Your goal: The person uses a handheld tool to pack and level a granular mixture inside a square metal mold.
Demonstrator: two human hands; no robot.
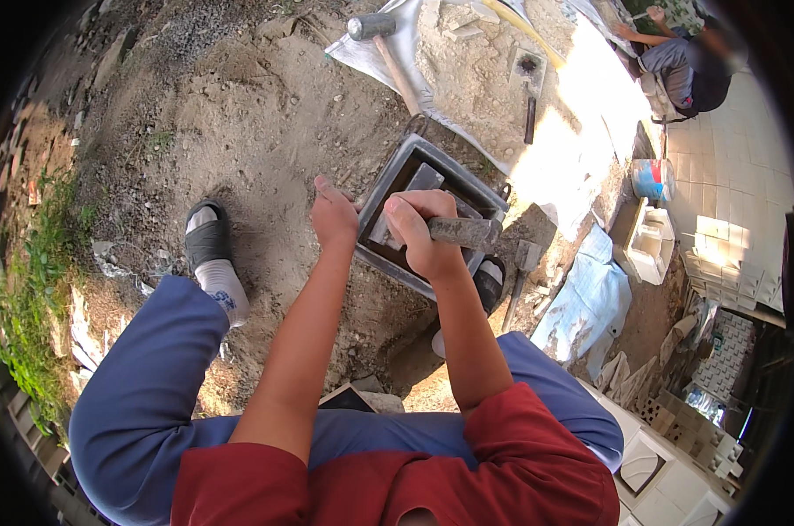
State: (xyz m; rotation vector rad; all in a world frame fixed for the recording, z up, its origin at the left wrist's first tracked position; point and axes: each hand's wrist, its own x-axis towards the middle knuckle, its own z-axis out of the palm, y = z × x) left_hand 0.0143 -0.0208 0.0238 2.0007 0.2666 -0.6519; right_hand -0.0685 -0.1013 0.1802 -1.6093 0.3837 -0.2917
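A grey rectangular box mold [381,195] stands tilted on the dirt between my feet, with dusty grey blocks [426,178] inside it and a wire handle at its far corner. My right hand [425,235] is closed over the mold around a short, thick, dirt-covered grey bar [465,231]; its far end sticks out to the right, and I cannot tell its kind. At the mold's left wall is my left hand [334,215], thumb stretched out and the other fingers mostly hidden against the rim. It appears to hold no tool.
Beyond the mold lie a wooden-handled mallet [388,57] and a trowel [529,88] on sandy mix. A small hammer [524,261] rests near my right foot. To the right are a blue sheet [590,289], a white mold [649,238] and a bucket [653,180]. Another person [686,70] sits at the far right.
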